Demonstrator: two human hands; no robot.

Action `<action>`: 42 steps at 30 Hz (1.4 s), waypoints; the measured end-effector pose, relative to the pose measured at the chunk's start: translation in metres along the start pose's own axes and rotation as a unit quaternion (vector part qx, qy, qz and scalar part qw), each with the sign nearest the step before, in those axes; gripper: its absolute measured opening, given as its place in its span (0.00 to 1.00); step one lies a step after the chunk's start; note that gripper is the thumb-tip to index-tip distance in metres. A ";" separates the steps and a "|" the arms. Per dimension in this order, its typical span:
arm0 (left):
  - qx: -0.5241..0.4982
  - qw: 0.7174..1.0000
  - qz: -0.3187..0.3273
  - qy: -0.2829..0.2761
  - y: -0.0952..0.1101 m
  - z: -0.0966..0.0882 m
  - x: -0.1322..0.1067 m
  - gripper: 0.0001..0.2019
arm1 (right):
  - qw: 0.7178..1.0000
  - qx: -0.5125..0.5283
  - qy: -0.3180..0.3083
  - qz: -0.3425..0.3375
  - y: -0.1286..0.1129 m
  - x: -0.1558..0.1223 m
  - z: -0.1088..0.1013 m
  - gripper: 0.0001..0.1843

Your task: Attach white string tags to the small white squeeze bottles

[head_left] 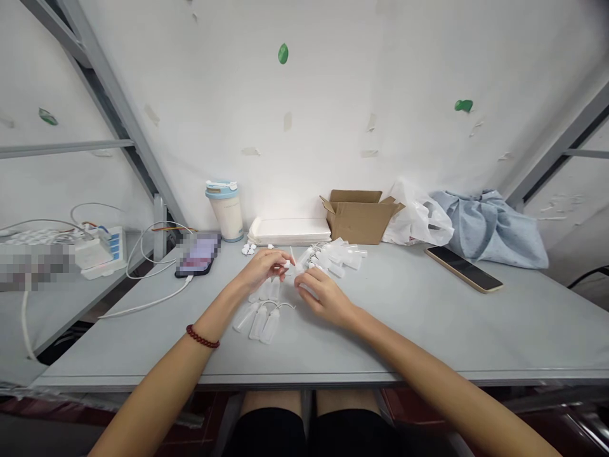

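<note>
My left hand, with a dark red beaded bracelet on its wrist, is closed in a pinch; what it grips is too small to make out. Facing it, my right hand curls its fingers around a small translucent squeeze bottle, partly hidden. Below the hands lie several such bottles with thin bent spouts, side by side. Behind my right hand spreads a loose pile of similar bottles. Small white caps sit behind my left hand.
Along the wall stand a lidded paper cup, a white stack, an open cardboard box, a plastic bag and blue cloth. A cabled phone lies left, another phone right. Metal posts flank the desk.
</note>
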State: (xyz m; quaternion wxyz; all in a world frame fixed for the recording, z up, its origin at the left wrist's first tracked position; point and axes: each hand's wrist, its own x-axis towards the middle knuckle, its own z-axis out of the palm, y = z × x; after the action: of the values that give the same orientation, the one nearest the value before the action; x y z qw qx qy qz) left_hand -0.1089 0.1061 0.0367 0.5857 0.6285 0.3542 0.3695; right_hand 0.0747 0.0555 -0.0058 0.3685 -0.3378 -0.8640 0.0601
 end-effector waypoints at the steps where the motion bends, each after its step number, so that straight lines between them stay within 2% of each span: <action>1: -0.005 1.000 0.000 -0.006 -0.001 0.002 0.000 0.08 | 1.000 0.013 -0.006 -0.004 -0.001 0.000 0.000 0.07; 7: -0.021 0.999 -0.008 -0.044 -0.003 0.005 0.000 0.07 | 0.997 0.060 -0.053 0.009 -0.004 -0.001 -0.004 0.08; 11: -0.014 0.999 -0.007 -0.047 -0.003 0.006 0.000 0.06 | 0.994 0.074 -0.069 0.032 -0.006 0.000 -0.009 0.08; 15: 0.020 0.999 0.001 -0.036 -0.003 0.006 0.000 0.08 | 0.990 0.115 -0.066 0.057 -0.007 0.000 -0.012 0.06; 18: 0.045 0.998 0.006 -0.034 -0.003 0.006 -0.001 0.10 | 0.974 0.189 -0.047 0.115 -0.007 0.001 -0.013 0.05; 20: 0.068 0.997 0.008 -0.034 -0.003 0.006 -0.001 0.11 | 0.950 0.268 -0.025 0.158 -0.006 0.003 -0.014 0.05; 22: 0.089 0.995 0.020 -0.034 -0.003 0.006 -0.001 0.13 | 0.913 0.356 0.000 0.199 -0.005 0.005 -0.014 0.03; 24: 0.108 0.992 0.044 -0.037 -0.003 0.007 -0.001 0.13 | 0.867 0.436 0.011 0.242 -0.004 0.007 -0.015 0.02; 29: 0.144 0.986 0.081 -0.034 -0.004 0.010 -0.001 0.13 | 0.738 0.577 0.003 0.351 0.000 0.010 -0.021 0.08; 31: 0.134 0.987 0.082 -0.027 -0.005 0.012 -0.001 0.14 | 0.701 0.606 -0.003 0.375 0.002 0.010 -0.024 0.10; 32: 0.125 0.989 0.080 -0.025 -0.005 0.013 -0.001 0.14 | 0.692 0.614 -0.005 0.380 0.003 0.011 -0.026 0.10; 35: 0.095 0.994 0.044 -0.021 -0.007 0.017 0.000 0.15 | 0.695 0.608 -0.006 0.384 0.004 0.011 -0.027 0.11; 39: 0.073 0.996 -0.042 -0.032 -0.007 0.021 -0.001 0.20 | 0.730 0.574 -0.007 0.370 0.002 0.011 -0.025 0.09; 42: 0.088 0.994 -0.038 -0.058 -0.005 0.021 -0.003 0.20 | 0.741 0.565 -0.014 0.362 0.002 0.009 -0.024 0.08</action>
State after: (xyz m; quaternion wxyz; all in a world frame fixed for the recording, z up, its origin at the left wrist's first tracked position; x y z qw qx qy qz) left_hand -0.0920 0.0938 0.0310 0.5614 0.6840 0.3745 0.2770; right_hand 0.0874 0.0591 0.0166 0.4301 -0.3539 -0.4892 0.6712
